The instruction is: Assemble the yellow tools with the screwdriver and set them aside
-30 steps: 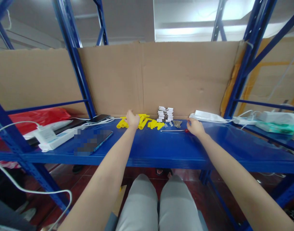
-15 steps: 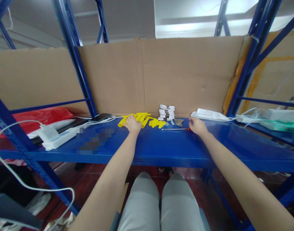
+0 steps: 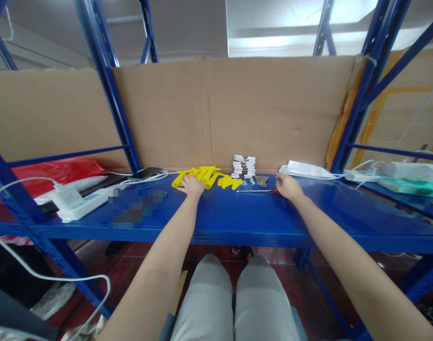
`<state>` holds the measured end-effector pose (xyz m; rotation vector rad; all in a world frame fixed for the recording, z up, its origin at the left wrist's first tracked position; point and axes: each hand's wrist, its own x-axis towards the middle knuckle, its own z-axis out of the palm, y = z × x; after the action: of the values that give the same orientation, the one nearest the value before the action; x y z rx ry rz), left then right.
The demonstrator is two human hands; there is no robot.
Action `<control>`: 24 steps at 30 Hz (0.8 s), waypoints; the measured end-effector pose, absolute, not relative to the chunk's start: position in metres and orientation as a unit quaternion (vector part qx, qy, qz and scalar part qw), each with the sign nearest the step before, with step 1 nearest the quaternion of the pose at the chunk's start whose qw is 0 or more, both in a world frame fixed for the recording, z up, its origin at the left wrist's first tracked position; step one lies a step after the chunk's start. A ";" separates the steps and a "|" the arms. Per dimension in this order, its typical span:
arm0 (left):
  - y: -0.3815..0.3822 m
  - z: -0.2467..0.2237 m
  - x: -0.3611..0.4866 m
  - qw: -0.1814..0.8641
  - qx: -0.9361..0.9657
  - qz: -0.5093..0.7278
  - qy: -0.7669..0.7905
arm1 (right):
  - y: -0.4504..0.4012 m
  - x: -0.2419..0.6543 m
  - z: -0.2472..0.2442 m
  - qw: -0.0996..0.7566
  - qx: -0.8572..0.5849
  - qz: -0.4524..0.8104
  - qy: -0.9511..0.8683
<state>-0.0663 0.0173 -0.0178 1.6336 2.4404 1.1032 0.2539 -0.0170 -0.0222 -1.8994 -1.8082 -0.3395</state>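
My left hand rests at the front of a heap of yellow tube-like pieces, its fingers apart and touching them. Beside the heap lie several smaller flat yellow pieces. My right hand is closed at the red handle end of a screwdriver, whose thin metal shaft points left along the shelf. Its fingers cover most of the handle. Behind the shaft stand a stack of white pieces with dark notches and a small clear bag of metal bits.
A long white packet lies behind my right hand. On the left are a white power strip, cables, a dark phone-like object and a red bag. Cardboard walls the back of the blue shelf.
My left hand's fingers have spread a little at the yellow pieces. My right hand stays at the screwdriver handle. The whole view has shifted slightly.
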 end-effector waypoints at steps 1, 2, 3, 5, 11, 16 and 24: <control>0.017 -0.018 -0.067 0.004 0.519 0.353 0.778 | -0.016 0.254 -0.023 0.248 -0.694 -0.128 -0.664; 0.018 -0.018 -0.067 0.003 0.518 0.354 0.779 | -0.016 0.255 -0.023 0.249 -0.692 -0.131 -0.665; 0.018 -0.019 -0.068 -0.001 0.519 0.352 0.779 | -0.015 0.255 -0.023 0.249 -0.690 -0.132 -0.666; 0.020 -0.021 -0.069 -0.015 0.526 0.345 0.777 | -0.015 0.255 -0.023 0.247 -0.692 -0.128 -0.666; 0.025 -0.026 -0.071 -0.055 0.547 0.313 0.774 | -0.018 0.252 -0.021 0.242 -0.695 -0.112 -0.667; 0.027 -0.027 -0.073 -0.067 0.551 0.306 0.773 | -0.017 0.254 -0.021 0.235 -0.700 -0.106 -0.665; 0.023 -0.025 -0.071 -0.073 0.552 0.292 0.777 | -0.017 0.254 -0.022 0.232 -0.700 -0.117 -0.665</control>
<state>-0.0711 0.0225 -0.0248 1.8211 2.5631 0.9619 0.2540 -0.0169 -0.0223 -1.9232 -1.8283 -0.3217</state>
